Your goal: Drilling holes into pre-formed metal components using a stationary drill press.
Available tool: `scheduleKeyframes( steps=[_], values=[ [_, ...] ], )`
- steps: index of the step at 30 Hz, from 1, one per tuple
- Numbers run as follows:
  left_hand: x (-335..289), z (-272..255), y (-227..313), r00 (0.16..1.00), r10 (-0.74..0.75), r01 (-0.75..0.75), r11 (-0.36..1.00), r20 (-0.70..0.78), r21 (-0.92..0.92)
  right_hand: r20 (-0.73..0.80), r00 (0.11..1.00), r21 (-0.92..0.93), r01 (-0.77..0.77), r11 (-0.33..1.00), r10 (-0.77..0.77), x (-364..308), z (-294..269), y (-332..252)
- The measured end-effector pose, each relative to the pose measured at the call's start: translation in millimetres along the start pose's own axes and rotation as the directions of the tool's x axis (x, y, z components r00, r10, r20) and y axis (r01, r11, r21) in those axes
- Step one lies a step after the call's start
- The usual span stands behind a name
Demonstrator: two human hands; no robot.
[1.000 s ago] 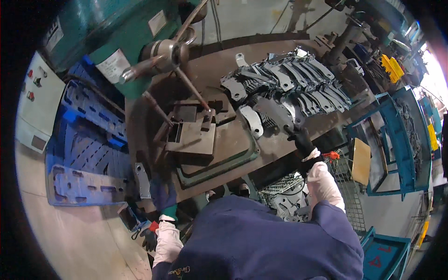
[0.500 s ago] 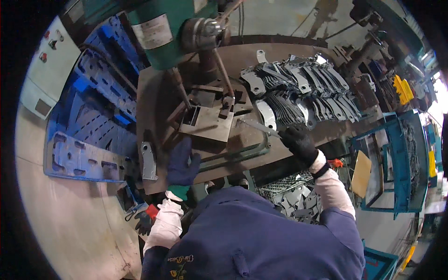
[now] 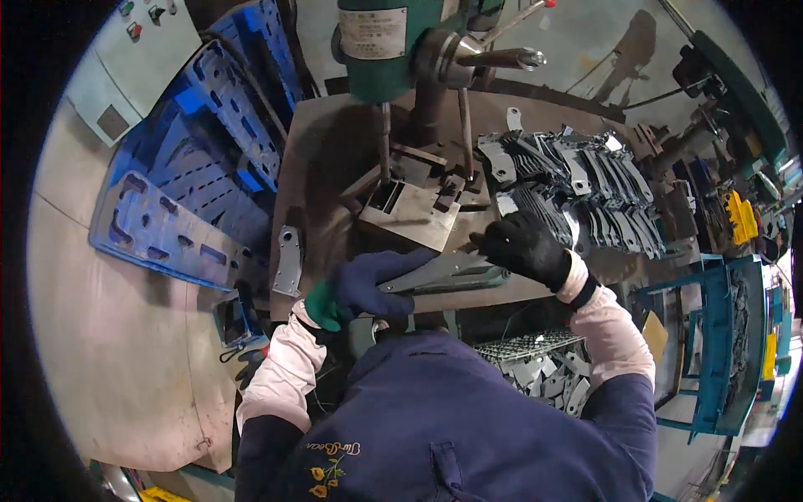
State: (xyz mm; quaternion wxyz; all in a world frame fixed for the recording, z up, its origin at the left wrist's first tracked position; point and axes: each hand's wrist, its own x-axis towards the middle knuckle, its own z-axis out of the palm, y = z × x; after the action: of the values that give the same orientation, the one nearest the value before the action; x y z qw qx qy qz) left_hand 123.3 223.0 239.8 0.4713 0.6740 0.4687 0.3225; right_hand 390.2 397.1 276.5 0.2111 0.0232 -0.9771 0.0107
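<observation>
A long grey metal plate (image 3: 452, 269) lies slantwise between my hands, over the near edge of the drill press's base. My left hand (image 3: 372, 283), in a dark blue glove, has its fingers spread about the plate's left end. Whether they touch it is hard to see. My right hand (image 3: 525, 249), in a black glove, is closed at the plate's right end, its fingertips partly hidden. Beyond both hands sits a steel fixture block (image 3: 411, 214) under the green drill press (image 3: 381, 75). Another grey plate (image 3: 288, 261) rests alone at the table's left edge.
Rows of stacked grey plates (image 3: 573, 188) cover the table's right side. Under the near edge stands a wire basket (image 3: 544, 345) holding loose metal pieces. Blue plastic pallets (image 3: 188, 230) stand at the left, and a teal metal rack (image 3: 711, 335) at the right.
My left hand has moved right and spread its fingers near the plate. My right hand has brought the plate nearer, away from the fixture. The whole view has shifted.
</observation>
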Motion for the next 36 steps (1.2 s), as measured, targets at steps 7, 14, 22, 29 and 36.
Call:
scheduleKeyframes(
  steps=[7,14,22,29,36],
  values=[
    [-20,30,-111,0.852,-0.117,-0.040,0.957,-0.511,-0.286,0.085,0.764,0.777,-0.453,0.437,0.640,47,-35,37],
    [-8,26,-125,0.647,-0.119,0.390,0.900,-0.754,0.193,0.277,0.814,0.929,-0.092,-0.359,0.510,113,-95,30],
    [26,12,-130,0.653,0.086,0.510,0.685,-0.752,0.521,0.386,0.696,0.832,0.020,-0.554,0.605,152,-109,2],
    [30,7,-159,0.650,0.094,0.569,0.597,-0.754,0.566,0.270,0.848,0.727,0.131,-0.674,0.456,153,-100,9],
    [29,5,-152,0.644,0.185,0.551,0.562,-0.743,0.617,0.237,0.777,0.932,-0.013,-0.362,0.583,131,-65,-22]
  ],
)
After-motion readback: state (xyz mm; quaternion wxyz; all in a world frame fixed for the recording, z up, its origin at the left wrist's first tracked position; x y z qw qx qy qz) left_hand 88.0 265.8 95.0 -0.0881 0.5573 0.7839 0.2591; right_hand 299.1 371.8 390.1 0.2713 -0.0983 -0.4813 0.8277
